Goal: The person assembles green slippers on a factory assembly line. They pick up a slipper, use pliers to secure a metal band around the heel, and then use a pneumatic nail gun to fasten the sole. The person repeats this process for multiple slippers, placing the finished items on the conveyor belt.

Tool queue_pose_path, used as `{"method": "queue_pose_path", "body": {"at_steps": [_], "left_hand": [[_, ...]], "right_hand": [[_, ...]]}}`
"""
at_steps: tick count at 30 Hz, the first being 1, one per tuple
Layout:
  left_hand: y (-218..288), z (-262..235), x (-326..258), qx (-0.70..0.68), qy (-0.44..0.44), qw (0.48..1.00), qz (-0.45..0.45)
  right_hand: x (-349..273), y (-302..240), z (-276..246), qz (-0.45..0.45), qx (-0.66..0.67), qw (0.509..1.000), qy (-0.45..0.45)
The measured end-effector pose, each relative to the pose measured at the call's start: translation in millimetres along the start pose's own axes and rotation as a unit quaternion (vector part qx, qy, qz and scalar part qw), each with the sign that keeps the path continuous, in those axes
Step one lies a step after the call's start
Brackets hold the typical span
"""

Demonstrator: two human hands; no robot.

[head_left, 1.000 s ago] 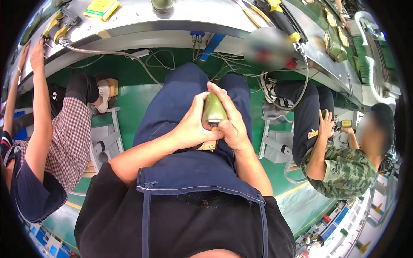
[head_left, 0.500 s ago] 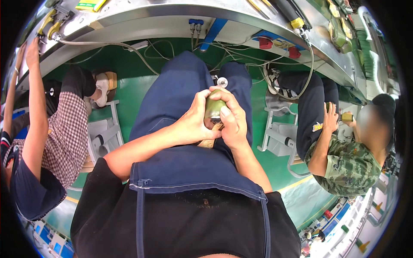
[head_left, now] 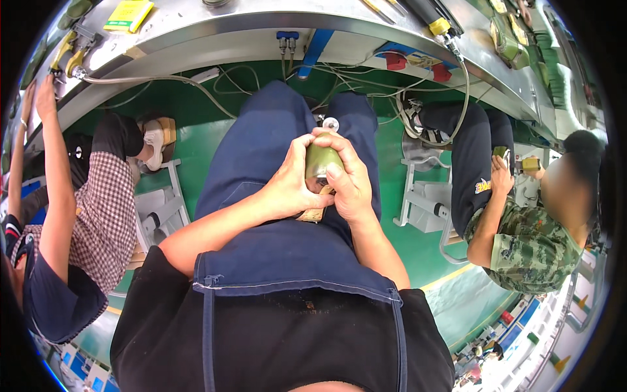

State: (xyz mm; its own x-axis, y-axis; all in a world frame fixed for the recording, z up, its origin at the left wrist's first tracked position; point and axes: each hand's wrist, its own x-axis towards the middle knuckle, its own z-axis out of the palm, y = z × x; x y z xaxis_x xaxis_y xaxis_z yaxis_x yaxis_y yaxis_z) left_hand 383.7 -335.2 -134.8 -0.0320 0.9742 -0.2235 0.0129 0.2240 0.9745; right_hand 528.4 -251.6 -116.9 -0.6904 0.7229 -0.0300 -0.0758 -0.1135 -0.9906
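Both of my hands are wrapped round a smooth, rounded olive-green object (head_left: pixel 323 160) above my lap; its exact kind does not show. My left hand (head_left: pixel 290 179) closes on its left side, fingers curled over the far end. On the other side my right hand (head_left: pixel 353 179) grips it, the thumb lying on the near part of the green surface. Below the thumbs a tan, worn-looking piece (head_left: pixel 313 213) sticks out toward me; whether it joins the green object is hidden. Just beyond my fingertips, between my knees, is a small round whitish metal part (head_left: pixel 331 124).
A metal workbench (head_left: pixel 228 29) curves across ahead, with cables (head_left: pixel 356 85) beneath it. On it lie a yellow packet (head_left: pixel 128 16) and a black-and-yellow tool (head_left: pixel 434 23). Co-workers sit at left (head_left: pixel 98 209) and right (head_left: pixel 522 248), the right one holding a small greenish piece.
My hands keep their grip on the green object; it looks slightly tipped, with more of its green top showing. The whole view has shifted a little. The right co-worker's hand has moved slightly.
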Motion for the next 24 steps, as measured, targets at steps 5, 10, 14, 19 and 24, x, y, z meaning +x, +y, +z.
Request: {"method": "queue_pose_path", "body": {"at_steps": [5,10,14,19,24], "left_hand": [[-10,4,-2,0.014,-0.005,1.000,0.006],[-15,3,3,0.001,-0.008,1.000,-0.018],[-28,4,-4,0.007,-0.001,1.000,-0.028],[3,-8,0,0.100,-0.004,0.990,-0.095],[46,-29,18,0.279,0.061,0.956,-0.061]], "right_hand": [[-1,4,0,0.048,0.017,0.999,0.014],[9,5,-8,0.143,0.098,0.985,0.007],[20,18,-23,0.145,0.223,0.964,0.025],[30,7,-39,0.140,0.250,0.955,0.072],[27,-19,-32,-0.002,-0.004,0.992,0.124]]}}
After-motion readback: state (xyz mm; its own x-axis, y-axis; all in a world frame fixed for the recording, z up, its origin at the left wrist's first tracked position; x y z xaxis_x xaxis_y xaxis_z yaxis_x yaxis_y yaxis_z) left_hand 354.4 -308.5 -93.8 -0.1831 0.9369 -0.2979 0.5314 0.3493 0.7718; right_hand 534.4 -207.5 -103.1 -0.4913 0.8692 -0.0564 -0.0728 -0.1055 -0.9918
